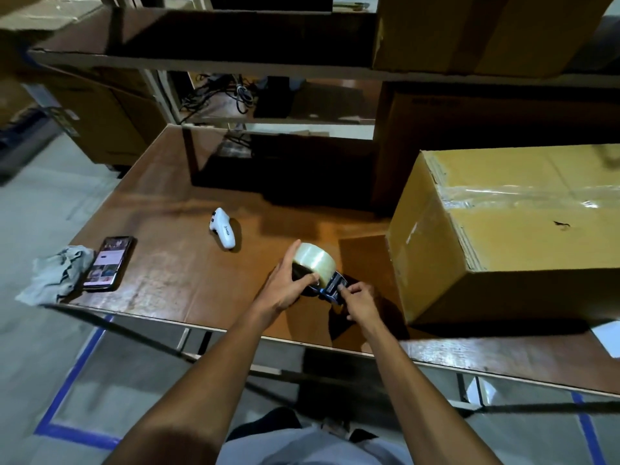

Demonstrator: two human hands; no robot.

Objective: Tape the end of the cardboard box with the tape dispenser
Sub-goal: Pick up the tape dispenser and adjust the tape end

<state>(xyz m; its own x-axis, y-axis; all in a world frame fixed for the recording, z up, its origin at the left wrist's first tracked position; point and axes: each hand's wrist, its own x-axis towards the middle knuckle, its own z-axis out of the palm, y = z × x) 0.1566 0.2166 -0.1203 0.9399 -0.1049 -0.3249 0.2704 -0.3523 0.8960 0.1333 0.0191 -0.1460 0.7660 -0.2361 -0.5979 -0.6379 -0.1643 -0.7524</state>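
Both hands on the tape dispenser (318,276), low over the near edge of the bench (174,263): left hand (285,286) curled round the clear glossy tape roll (313,261), thumb on its face and forefinger stretched up its far side; right hand (360,302) pinched narrow at the dark blue-edged cutter end, apparently picking at the loose end of the tape, though the strip itself too fine to make out. Dispenser held just above the brown, worn wood, long axis running left to right, cutter end toward the cardboard box (496,229). Box to the right of the hands and a little farther back, near but not touching, big and yellow-brown, corrugated edges showing at its near corner, long axis stretching away rightward out of view. End facing the hands plain, with no tape seen down it; wrinkled shiny strip already along the top seam. Right hand the nearer to that end, so probably a short carry rightward. Off to the left, well apart: white handheld device (224,232), phone (109,263), crumpled grey cloth (55,278)
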